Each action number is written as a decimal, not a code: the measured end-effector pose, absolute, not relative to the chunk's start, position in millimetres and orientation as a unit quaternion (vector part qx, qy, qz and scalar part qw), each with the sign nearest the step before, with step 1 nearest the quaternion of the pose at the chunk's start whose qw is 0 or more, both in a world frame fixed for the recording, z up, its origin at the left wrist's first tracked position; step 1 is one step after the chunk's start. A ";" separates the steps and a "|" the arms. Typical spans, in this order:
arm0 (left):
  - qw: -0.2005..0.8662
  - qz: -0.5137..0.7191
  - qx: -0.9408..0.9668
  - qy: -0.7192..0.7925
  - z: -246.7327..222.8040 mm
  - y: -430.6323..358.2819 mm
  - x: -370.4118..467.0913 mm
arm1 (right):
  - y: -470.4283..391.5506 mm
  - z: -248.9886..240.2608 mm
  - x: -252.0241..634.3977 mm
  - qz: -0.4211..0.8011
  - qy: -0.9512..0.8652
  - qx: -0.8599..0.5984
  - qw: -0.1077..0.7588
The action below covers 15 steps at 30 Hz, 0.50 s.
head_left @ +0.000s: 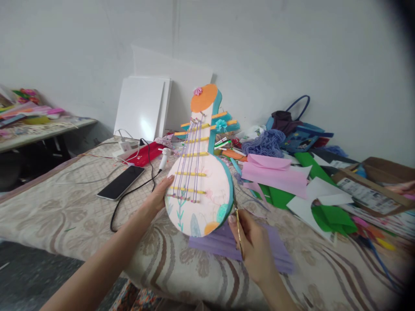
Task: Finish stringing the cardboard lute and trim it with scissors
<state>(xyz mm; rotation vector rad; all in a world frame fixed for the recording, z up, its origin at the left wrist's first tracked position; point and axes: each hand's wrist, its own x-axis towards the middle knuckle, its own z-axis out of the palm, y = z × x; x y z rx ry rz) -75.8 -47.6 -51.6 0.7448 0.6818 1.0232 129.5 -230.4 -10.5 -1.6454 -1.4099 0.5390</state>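
A handmade toy lute [214, 181] with a white round body, teal sides, purple yarn strings and yellow frets is held tilted up in front of me. My left hand [159, 194] grips the lower left edge of its body; the fingers behind it are hidden. In my right hand [252, 242] is a pair of gold-handled scissors [239, 231], close to the body's lower right edge. Whether the blades touch the lute I cannot tell. Purple sheets [275, 250] lie on the table beneath the lute and right hand.
On the left lie a phone [121, 182], a white glue gun [164, 159] with its black cord, and a red pouch [145, 154]. To the right are pink paper [275, 177], green felt [279, 196], blue yarn [264, 143] and a cardboard box [372, 185]. White boards [139, 106] lean on the wall.
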 end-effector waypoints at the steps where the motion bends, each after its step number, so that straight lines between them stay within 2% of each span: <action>1: 0.753 0.469 0.339 0.313 -51.6 -47.7 -75.9 | -230.7 -10.6 129.8 0.212 -0.569 -0.662 0.438; 10: 0.753 0.475 0.326 0.318 -53.7 -47.9 -76.2 | -229.6 -17.9 130.1 0.212 -0.558 -0.666 0.447; 15: 0.759 0.468 0.336 0.302 -54.2 -47.2 -76.1 | -227.9 -16.9 129.4 0.297 -0.514 -0.628 0.503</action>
